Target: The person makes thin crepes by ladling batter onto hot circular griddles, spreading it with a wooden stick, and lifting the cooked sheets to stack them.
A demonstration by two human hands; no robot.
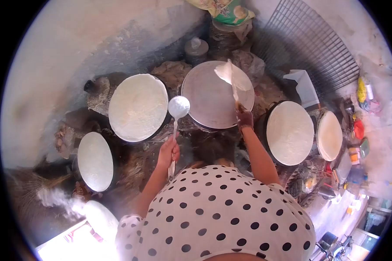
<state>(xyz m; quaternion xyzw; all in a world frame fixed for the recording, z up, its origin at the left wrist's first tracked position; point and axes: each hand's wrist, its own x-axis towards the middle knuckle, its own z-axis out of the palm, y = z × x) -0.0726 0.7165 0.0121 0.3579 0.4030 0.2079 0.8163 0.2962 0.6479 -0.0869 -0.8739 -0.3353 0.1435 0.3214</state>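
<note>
Up top, a green-and-yellow bag [236, 13] lies near a grey canister [196, 50] — and over on the right, a wire grid [307, 41] spreads along the pale wall [353, 30], a yellow package [362, 90] and red object [358, 129] further across!

A wide, round, grey-brown flat griddle [200, 98] lies in the middle of the scene. To its left sits a large pale round batter sheet [138, 108], with a smaller white round sheet [96, 162] nearer and farther left. To its right lies a white round sheet of batter [290, 133], then a cream oval-looking sheet [329, 135] farther right. A silver metal ladle [179, 107], in the left hand [167, 153], reaches to the griddle's left edge; a batter-coated wooden spreader [234, 89], in the right hand [245, 118], extends over its right part. Behind stands a grey lidded pot [196, 50]; a dark metal grid [309, 43] is far right.
</note>
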